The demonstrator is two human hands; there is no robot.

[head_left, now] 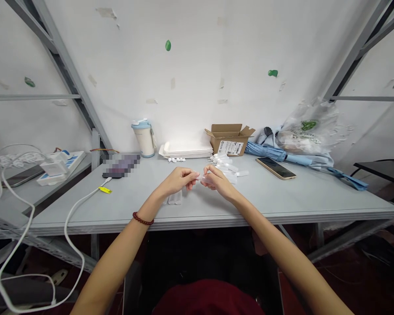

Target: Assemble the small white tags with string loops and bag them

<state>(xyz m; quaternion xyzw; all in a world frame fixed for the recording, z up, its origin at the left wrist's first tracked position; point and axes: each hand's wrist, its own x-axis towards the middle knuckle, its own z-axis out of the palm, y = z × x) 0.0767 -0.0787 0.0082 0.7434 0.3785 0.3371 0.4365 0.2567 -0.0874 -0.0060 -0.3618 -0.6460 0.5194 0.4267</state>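
Observation:
Above the middle of the table, my left hand (180, 179) and my right hand (219, 181) face each other with their fingertips almost meeting. My right hand is closed round a small translucent bottle (205, 178). The fingers of my left hand pinch at the bottle's left end; whatever else they hold is too small to make out. Several similar translucent bottles (230, 168) lie loosely beyond my right hand. A few more clear bottles (175, 199) lie side by side under my left wrist. Small white pieces (176, 160) sit in a row further back.
An opened cardboard box (231, 148) stands at the back, beside a stack of white flat cartons (190, 151) and a tumbler (143, 139). A phone (276, 168), a folded blue umbrella (298, 158) and a plastic bag (302, 131) lie right. A white cable (72, 210) hangs left from a dark device (123, 166).

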